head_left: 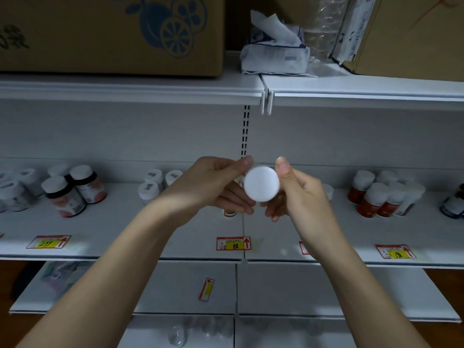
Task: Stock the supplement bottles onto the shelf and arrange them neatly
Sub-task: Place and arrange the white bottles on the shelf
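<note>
The fingers of the left hand (213, 184) and the right hand (298, 194) are curled around one supplement bottle (261, 186), held above the shelf (175, 237); its white cap faces the camera, its body probably pointing away. Other bottles (72, 189) stand upright on the shelf

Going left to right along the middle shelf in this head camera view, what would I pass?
White bottles at the far left → dark bottles with pink labels → small white bottles → left hand → white-capped bottle held in both hands → right hand → red bottles → dark bottle at the right edge.
</note>
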Tool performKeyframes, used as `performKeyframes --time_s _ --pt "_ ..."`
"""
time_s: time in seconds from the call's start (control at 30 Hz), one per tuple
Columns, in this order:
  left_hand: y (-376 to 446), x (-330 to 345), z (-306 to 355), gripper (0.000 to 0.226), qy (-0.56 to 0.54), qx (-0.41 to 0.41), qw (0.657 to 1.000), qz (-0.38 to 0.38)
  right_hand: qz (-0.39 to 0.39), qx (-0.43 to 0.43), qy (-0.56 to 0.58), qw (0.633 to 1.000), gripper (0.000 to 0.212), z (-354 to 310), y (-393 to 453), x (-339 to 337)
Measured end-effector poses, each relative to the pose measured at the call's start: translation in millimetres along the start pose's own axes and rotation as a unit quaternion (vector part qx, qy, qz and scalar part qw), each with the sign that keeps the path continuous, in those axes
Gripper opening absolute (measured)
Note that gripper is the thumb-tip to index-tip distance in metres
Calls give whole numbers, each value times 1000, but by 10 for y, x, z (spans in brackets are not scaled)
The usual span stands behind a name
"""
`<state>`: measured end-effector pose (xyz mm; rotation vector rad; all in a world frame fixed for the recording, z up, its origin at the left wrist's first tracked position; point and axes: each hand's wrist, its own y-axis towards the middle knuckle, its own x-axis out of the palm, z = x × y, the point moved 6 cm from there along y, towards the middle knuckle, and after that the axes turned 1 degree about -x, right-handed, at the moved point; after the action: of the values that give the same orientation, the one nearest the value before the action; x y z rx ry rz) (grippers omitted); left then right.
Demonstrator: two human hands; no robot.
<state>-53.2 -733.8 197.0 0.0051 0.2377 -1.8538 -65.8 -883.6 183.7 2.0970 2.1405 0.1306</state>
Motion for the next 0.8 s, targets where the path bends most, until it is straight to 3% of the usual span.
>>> performKeyframes --time_s 0.2,0.33,0.53,0.8 --pt "-11 53 -19 49 -4 -28 999 -24 50 13 -13 999 81 1 -20 -31" --pt "-12 27 -29 47 -4 -26 999 -25 44 17 -1 999 74 -4 -44 -21" --pt "13 -23 -32 45 -12 16 1000 -20 -3 -10 14 1000 37 32 -47 -2" --pt "66 -63 -69 68 -22 68 996 -45 -53 -40 -2 998 53 172 -17 -59"
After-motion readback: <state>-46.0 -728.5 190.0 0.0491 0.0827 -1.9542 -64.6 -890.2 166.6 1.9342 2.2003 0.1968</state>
